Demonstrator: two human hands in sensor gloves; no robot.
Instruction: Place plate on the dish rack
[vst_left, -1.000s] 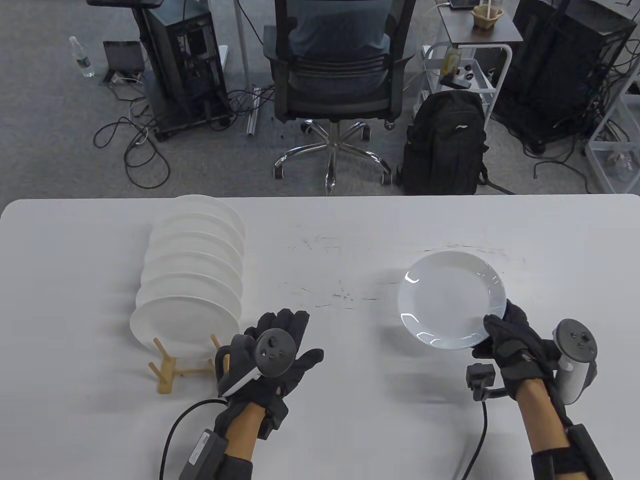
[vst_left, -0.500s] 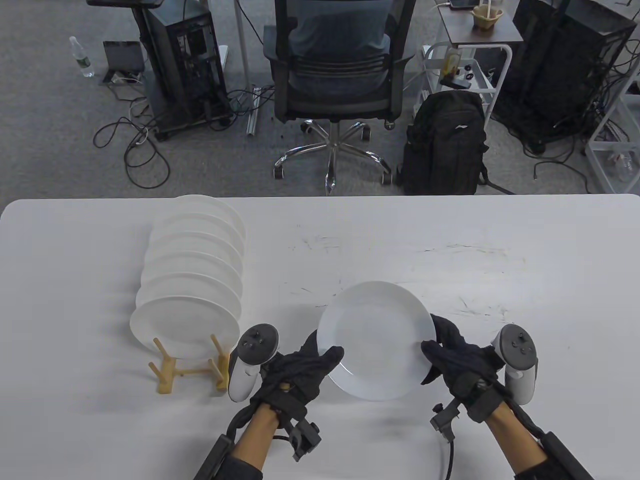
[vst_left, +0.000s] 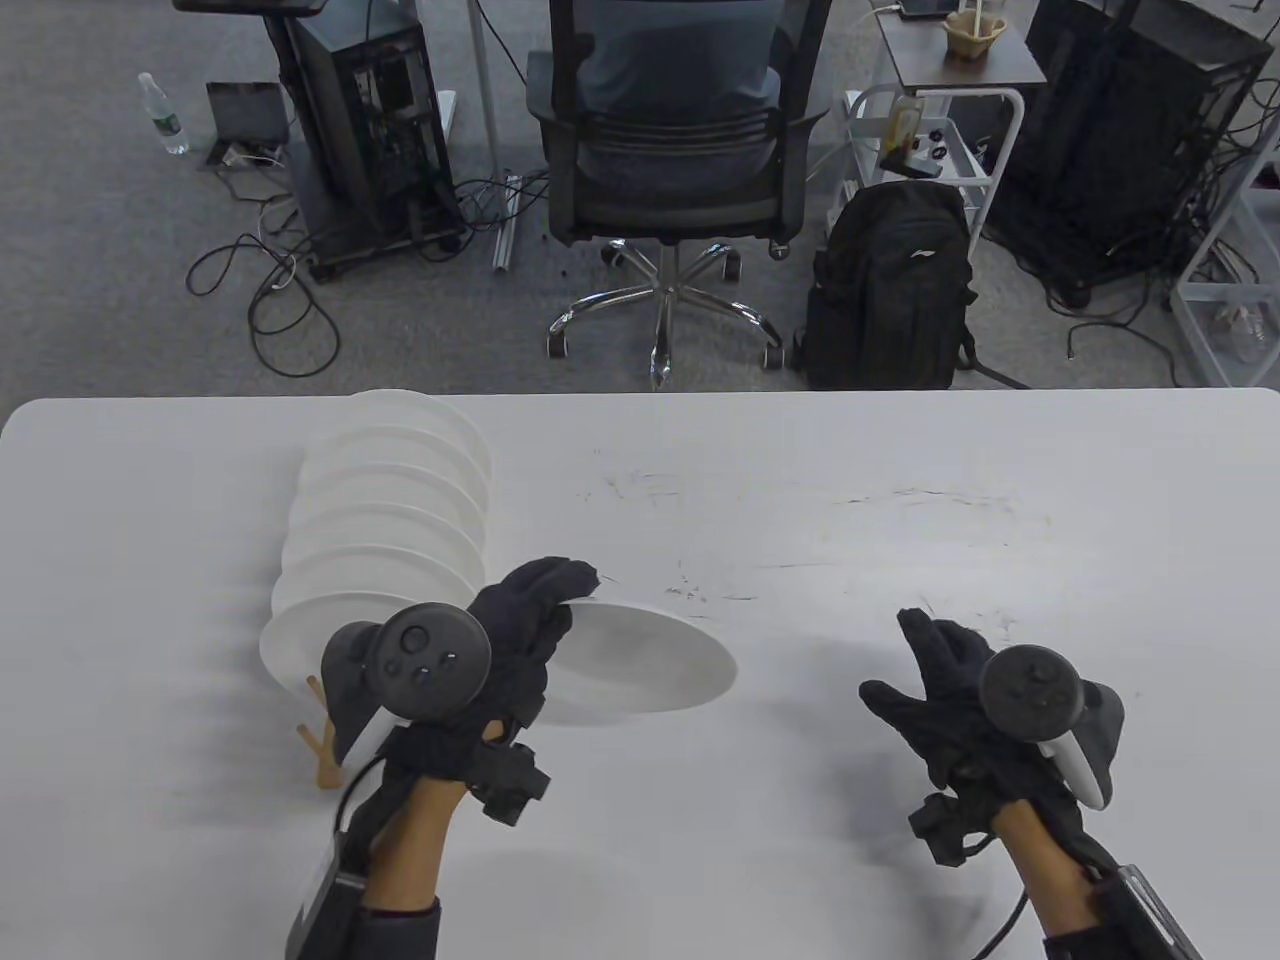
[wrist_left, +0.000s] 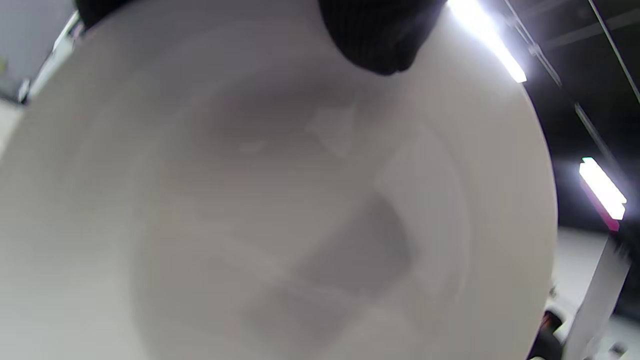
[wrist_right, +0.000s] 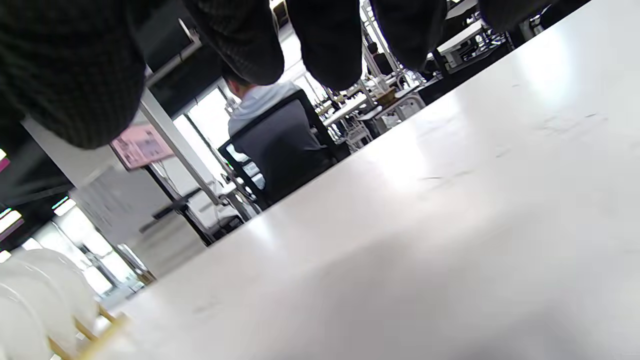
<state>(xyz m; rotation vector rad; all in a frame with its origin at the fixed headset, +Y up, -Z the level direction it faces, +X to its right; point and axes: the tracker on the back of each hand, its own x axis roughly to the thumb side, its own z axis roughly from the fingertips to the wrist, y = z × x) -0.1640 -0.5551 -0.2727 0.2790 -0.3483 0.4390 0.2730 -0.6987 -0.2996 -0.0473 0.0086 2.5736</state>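
My left hand (vst_left: 535, 625) grips a white plate (vst_left: 645, 665) by its rim and holds it tilted above the table, just right of the wooden dish rack (vst_left: 325, 745). The rack holds several white plates (vst_left: 385, 530) standing in a row. In the left wrist view the plate (wrist_left: 280, 210) fills the frame, with a gloved fingertip (wrist_left: 380, 35) over its top edge. My right hand (vst_left: 940, 685) is open and empty over the table at the right; its fingers (wrist_right: 240, 40) hang above the bare table.
The white table (vst_left: 900, 480) has scuff marks in the middle. The racked plates also show in the right wrist view (wrist_right: 35, 300). Beyond the far edge stand an office chair (vst_left: 665, 150) and a black backpack (vst_left: 890, 290).
The plate passed from my right hand to my left, moving left across the table toward the rack. My right hand let go and drew back to the right, open.
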